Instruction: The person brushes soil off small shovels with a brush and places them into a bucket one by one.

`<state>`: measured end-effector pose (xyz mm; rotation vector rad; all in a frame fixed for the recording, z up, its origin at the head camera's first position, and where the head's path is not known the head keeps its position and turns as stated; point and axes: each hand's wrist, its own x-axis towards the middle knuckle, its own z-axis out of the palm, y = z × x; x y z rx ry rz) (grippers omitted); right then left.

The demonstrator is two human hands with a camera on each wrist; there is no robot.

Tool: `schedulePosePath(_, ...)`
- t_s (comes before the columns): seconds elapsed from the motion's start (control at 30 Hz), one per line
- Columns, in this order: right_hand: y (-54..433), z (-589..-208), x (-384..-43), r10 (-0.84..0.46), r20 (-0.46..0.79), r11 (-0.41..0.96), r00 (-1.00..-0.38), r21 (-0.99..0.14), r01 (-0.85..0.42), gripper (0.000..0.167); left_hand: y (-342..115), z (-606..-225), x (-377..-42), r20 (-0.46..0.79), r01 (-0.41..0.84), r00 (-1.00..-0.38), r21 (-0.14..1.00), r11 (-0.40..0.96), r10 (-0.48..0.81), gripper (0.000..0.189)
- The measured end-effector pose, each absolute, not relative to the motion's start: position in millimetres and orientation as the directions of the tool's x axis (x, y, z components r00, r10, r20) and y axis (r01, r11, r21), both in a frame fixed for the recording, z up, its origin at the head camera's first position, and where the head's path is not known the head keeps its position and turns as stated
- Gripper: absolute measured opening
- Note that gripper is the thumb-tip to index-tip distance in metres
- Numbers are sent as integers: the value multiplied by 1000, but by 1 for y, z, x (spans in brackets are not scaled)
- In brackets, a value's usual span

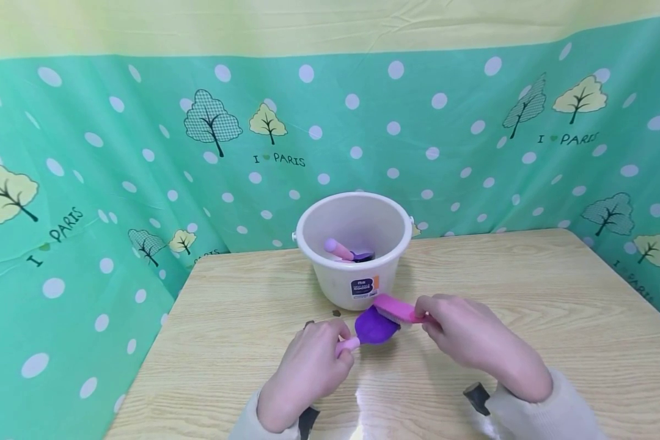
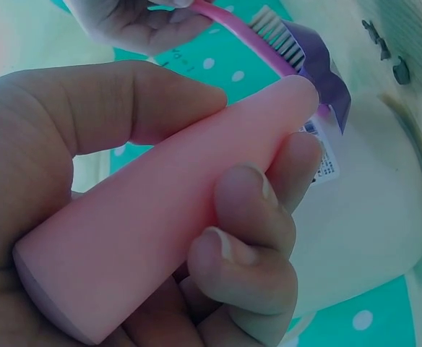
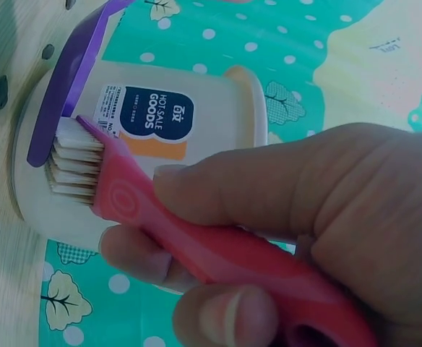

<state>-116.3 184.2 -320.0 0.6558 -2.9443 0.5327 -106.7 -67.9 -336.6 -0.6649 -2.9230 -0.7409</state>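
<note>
My left hand [image 1: 315, 359] grips the pale pink handle [image 2: 160, 202] of a small shovel with a purple blade [image 1: 375, 326]. In my right hand [image 1: 464, 330] is a pink brush [image 3: 196, 238], its thumb and fingers curled round the handle. The brush's white bristles [image 3: 75, 163] meet the purple blade in the right wrist view. Both tools are held over the table just in front of a white bucket [image 1: 357, 278]. Inside the bucket lie a pink handle with a lilac end [image 1: 338, 249] and a purple and dark piece [image 1: 363, 256], partly hidden by the rim.
Several small dark bits [image 3: 0, 92] lie on the wooden table [image 1: 242, 293] near the bucket's base. A green dotted cloth [image 1: 357, 140] hangs behind the table and at its sides. Black pieces [image 1: 476, 397] show beside both sleeves.
</note>
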Motion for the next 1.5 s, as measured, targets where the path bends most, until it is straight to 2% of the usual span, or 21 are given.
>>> schedulePosePath(0.5,192,-318,-118,-342,180,878,-922,-289,-382,16,-68,-335,-105,168,431,-902,439,788,399,13)
schedulePosePath(0.97,201,-310,-114,-313,197,893,-929,-271,-359,14,-69,-333,-101,160,442,-897,393,807,413,15)
schedulePosePath(1.5,202,-307,-112,-312,222,891,-924,-268,-366,13,-69,-334,-103,72,371,-922,440,818,380,19)
